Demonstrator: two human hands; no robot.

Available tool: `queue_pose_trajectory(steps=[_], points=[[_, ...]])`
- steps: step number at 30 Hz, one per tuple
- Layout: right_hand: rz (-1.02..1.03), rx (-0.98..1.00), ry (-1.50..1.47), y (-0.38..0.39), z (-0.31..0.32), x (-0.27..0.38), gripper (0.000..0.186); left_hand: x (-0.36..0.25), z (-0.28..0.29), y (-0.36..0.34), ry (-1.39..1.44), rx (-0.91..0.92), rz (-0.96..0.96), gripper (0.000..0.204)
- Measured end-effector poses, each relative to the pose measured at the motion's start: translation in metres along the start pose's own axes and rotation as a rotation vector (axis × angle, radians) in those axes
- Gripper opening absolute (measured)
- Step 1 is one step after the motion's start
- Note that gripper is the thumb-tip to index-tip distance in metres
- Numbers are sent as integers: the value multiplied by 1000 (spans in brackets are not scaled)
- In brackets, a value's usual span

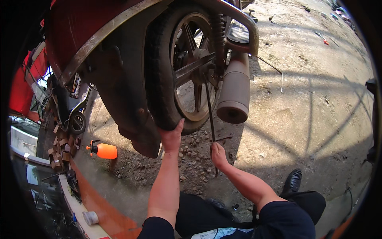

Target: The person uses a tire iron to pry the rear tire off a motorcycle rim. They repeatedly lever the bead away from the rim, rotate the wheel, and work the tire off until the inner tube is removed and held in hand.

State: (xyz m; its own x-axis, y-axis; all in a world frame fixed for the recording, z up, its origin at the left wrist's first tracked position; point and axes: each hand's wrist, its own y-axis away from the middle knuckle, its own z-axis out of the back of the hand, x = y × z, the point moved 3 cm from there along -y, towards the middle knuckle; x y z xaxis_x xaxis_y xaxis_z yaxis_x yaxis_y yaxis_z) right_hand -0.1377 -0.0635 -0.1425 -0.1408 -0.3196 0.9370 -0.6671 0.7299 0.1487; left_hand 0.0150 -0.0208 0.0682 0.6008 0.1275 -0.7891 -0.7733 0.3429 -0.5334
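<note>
A motorcycle's wheel stands in front of me, with a worn black tyre (159,87) on a spoked rim (197,97). My left hand (171,137) grips the lower edge of the tyre, its thumb up and most of its fingers hidden. My right hand (218,154) is closed round a long dark metal bar (210,107). The bar slopes up to the wheel's hub area; where its upper end rests I cannot make out. A short crosspiece (223,138) shows beside my right hand. The grey exhaust muffler (234,91) is right of the bar.
Over the tyre's left side hangs a dark mudguard (123,99). An orange spray bottle (106,151) stands on the ground at left, near a small wheel (77,122). Loose gravel (191,155) lies below the tyre. A red-handled tool (323,39) lies far right.
</note>
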Motion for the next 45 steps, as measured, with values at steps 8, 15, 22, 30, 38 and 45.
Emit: queue_pose_trajectory(steps=[8, 15, 22, 30, 38, 45], points=[[-132, 139, 215, 131, 42, -14, 42, 7, 5, -7, -57, 43, -98, 106], [-128, 167, 170, 138, -12, -19, 39, 22, 13, -23, 12, 107, -136, 99], [-182, 116, 10, 130, -90, -61, 37, 7, 4, -21, -49, 205, -120, 84], [-337, 404, 300, 105, 23, 6, 49, 18, 13, -13, 11, 194, -53, 88], [-369, 288, 195, 130, -27, 14, 46, 43, 1, -3, 125, 78, -45, 88], [-482, 471, 312, 104, 46, 59, 54, 30, 14, -1, -60, 165, -106, 86]])
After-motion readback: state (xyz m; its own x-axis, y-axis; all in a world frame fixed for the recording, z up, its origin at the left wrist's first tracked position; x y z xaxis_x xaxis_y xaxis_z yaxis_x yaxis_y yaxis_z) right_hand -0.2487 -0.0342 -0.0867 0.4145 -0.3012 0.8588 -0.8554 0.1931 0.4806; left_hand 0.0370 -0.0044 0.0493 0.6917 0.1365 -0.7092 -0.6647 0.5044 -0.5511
